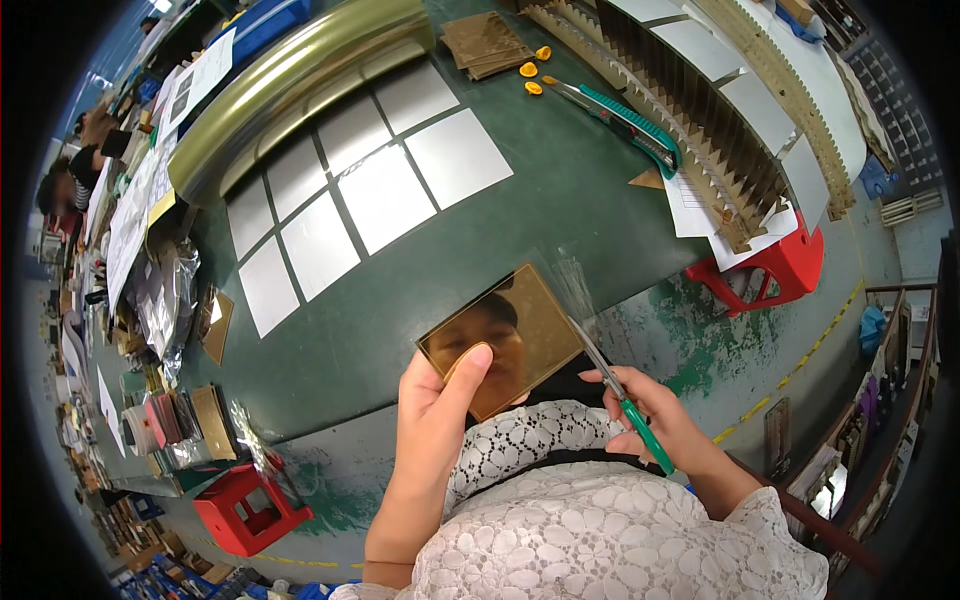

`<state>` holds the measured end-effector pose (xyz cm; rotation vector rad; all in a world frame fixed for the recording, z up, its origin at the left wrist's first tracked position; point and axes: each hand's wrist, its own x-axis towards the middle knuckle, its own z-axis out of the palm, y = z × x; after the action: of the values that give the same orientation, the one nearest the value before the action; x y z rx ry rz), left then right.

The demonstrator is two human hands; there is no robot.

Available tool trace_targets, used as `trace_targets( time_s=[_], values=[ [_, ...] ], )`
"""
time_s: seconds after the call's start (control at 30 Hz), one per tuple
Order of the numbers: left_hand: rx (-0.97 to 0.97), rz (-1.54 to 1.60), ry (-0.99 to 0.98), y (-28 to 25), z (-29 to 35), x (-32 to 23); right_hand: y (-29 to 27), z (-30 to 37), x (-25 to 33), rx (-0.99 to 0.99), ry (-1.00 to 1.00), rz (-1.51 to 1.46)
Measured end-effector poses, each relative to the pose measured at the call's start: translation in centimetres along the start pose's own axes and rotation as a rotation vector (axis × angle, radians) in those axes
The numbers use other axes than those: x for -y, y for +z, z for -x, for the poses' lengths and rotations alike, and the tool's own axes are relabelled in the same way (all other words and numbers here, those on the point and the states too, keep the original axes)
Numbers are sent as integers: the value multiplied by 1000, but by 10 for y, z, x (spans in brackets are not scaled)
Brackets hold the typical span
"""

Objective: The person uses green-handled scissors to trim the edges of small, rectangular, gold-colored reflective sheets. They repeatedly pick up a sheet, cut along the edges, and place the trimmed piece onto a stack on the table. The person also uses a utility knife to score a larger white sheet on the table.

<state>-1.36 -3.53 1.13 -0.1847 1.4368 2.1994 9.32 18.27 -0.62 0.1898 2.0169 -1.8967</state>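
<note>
Over on the left, crumpled clear plastic wrapping [165,295] lies at the side of the green bench [560,190], with a red stool [222,512] below. A large roll of gold film [300,85] spans the far side, and silver-white rectangular sheets [380,200] lie in rows in front of it, some running under its edge. At far right sits a long rack with toothed rails [728,205]; thin panels stand on edge between them, packed side by side along its length. A second red stool [800,258] stands beneath that end.

The person's left hand [440,390] comes up from below, closed around the lower left of a glossy amber rectangular plate [515,335]. The thumb lies across its face, the fingers behind. The plate is tilted at the bench's near edge, reflecting a person.

The right hand [655,415] reaches in from the lower right, fingers loosely curled round a green-handled blade [640,425]. The blade points up and left beside the plate's right corner; whether they touch is hard to tell from here.
</note>
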Motion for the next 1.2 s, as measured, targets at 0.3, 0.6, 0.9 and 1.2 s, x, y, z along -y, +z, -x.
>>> trace_targets(
  time_s=[0.3, 0.6, 0.9, 1.2],
  values=[
    [95, -59, -124, -3, -6, 25, 1, -11, -3, -95, 105, -150],
    [104, -561, 68, -7, 24, -9, -9, -14, 9, 38, 178, -456],
    [-98, -70, 74, -16, 5, -14, 3, 1, 9, -10, 29, -318],
    [-82, 29, 156, -11, 0, -6, 8, 3, 2, 120, 20, -132]
  ],
)
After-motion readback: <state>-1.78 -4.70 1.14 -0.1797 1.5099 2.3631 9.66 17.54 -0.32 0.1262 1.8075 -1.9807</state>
